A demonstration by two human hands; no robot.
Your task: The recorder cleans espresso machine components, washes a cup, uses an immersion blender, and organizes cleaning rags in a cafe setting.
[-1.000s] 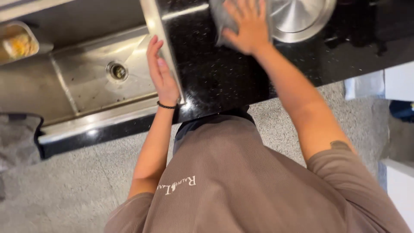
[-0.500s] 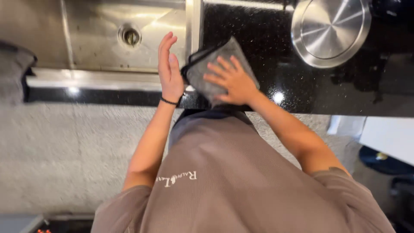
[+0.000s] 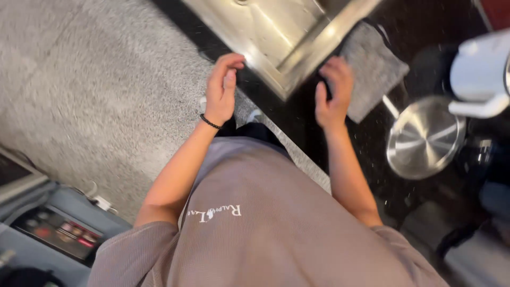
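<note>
right hand (image 3: 332, 95) gripped the grey cloth (image 3: 372, 69) by its near end at the sink (image 3: 276, 37) corner; left hand (image 3: 223, 87) was loosely curled, empty, off the desk (image 3: 366, 154) edge.

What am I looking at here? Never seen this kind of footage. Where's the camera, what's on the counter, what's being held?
There is no machine: one camera worn on a person's head looks down over a grey shirt at two bare hands. The right hand grips the edge of a grey square cloth lying on the black speckled counter. The left hand, with a black wristband, hangs empty over the counter edge beside the stainless steel sink. A round steel lid and a blurred white jug-like appliance lie to the right.
</note>
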